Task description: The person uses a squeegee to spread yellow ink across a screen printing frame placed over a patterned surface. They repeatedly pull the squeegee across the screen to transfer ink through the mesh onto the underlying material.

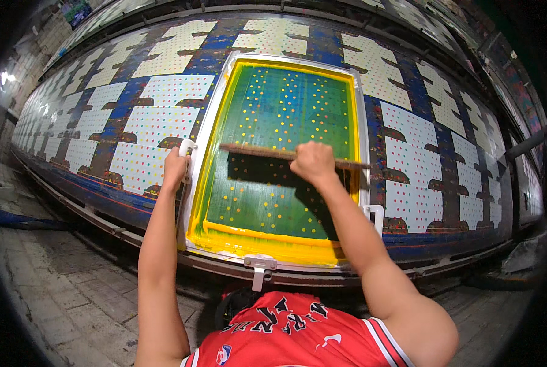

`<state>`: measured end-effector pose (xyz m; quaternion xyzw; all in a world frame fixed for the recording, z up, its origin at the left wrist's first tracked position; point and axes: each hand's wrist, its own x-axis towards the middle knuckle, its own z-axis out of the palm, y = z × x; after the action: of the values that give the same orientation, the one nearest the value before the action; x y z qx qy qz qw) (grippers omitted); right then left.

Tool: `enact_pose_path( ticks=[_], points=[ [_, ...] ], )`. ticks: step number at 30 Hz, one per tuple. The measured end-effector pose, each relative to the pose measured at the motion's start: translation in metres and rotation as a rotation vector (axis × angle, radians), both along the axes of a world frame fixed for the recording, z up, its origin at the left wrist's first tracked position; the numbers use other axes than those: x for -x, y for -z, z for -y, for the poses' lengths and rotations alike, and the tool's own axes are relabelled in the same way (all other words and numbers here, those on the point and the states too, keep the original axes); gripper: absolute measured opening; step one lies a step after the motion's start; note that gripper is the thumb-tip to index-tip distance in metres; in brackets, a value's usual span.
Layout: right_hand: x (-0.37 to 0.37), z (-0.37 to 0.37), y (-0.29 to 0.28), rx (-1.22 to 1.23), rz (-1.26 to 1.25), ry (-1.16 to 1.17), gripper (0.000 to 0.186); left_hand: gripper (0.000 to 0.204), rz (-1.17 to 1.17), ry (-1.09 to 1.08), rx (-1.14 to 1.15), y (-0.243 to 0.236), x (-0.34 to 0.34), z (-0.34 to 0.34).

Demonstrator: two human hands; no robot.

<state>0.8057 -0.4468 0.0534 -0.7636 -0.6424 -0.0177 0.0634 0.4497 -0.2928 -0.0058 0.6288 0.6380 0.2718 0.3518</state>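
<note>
A screen-printing frame with a pale rim lies on the long table in front of me. Its green-blue mesh carries rows of small dots, and yellow ink lies thickest along the near edge. My left hand is closed round the white handle on the frame's left side. Closed over a long wooden squeegee, my right hand holds it crosswise above the middle of the mesh. The squeegee casts a dark shadow on the mesh. Another white handle, on the right side, is untouched.
White dotted fabric pieces lie in rows on the blue-stained table, left of the frame, with more fabric pieces to its right. A metal rail runs along the near edge. A bracket juts from the frame toward me. Below is a paved floor.
</note>
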Motion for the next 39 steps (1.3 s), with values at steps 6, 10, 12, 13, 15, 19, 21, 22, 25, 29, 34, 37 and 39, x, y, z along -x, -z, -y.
enact_pose_path(
  ticks=[6, 10, 12, 13, 15, 19, 21, 22, 25, 29, 34, 37, 39],
  points=[
    [0.064, 0.101, 0.000, -0.017, -0.075, -0.046, 0.012, 0.018, 0.001, 0.034, -0.036, 0.011, 0.004, -0.006],
    [0.099, 0.155, 0.005, 0.034, -0.104, -0.087, 0.018, 0.018, 0.042, 0.043, 0.031, 0.012, 0.007, -0.008],
    [0.113, 0.176, 0.007, 0.009, -0.107, -0.096, 0.020, 0.017, 0.036, 0.044, 0.043, 0.009, 0.005, -0.009],
    [0.119, 0.186, 0.008, 0.006, -0.110, -0.092, 0.020, 0.017, 0.014, 0.047, 0.022, 0.007, 0.004, -0.009],
    [0.129, 0.201, 0.007, 0.013, -0.121, -0.088, 0.025, 0.016, 0.030, 0.053, 0.019, 0.004, 0.002, -0.007],
    [0.137, 0.220, 0.006, 0.045, -0.110, -0.113, 0.042, 0.019, 0.055, 0.065, -0.038, 0.000, -0.001, -0.003],
    [0.138, 0.226, 0.006, -0.003, -0.148, -0.111, 0.057, 0.019, 0.074, 0.064, -0.016, 0.002, 0.000, -0.003],
    [0.139, 0.228, 0.006, -0.040, -0.177, -0.112, 0.064, 0.019, 0.076, 0.049, 0.011, 0.002, 0.000, -0.004],
    [0.141, 0.233, 0.006, -0.069, -0.149, -0.164, 0.082, 0.019, 0.087, 0.057, 0.016, 0.009, 0.002, -0.008],
    [0.144, 0.237, 0.001, -0.062, -0.170, -0.197, 0.077, 0.022, 0.050, 0.067, -0.040, 0.016, 0.006, -0.012],
    [0.103, 0.240, -0.010, 0.078, -0.423, 0.082, 0.049, 0.026, 0.088, 0.042, -0.017, 0.016, 0.005, -0.011],
    [0.023, 0.234, -0.009, -0.310, -0.301, 0.577, 0.037, 0.025, 0.076, 0.029, 0.034, 0.015, 0.006, -0.012],
    [-0.030, 0.239, -0.001, -0.518, 0.019, 0.659, 0.040, 0.024, 0.014, 0.056, -0.061, 0.015, 0.007, -0.015]
  ],
)
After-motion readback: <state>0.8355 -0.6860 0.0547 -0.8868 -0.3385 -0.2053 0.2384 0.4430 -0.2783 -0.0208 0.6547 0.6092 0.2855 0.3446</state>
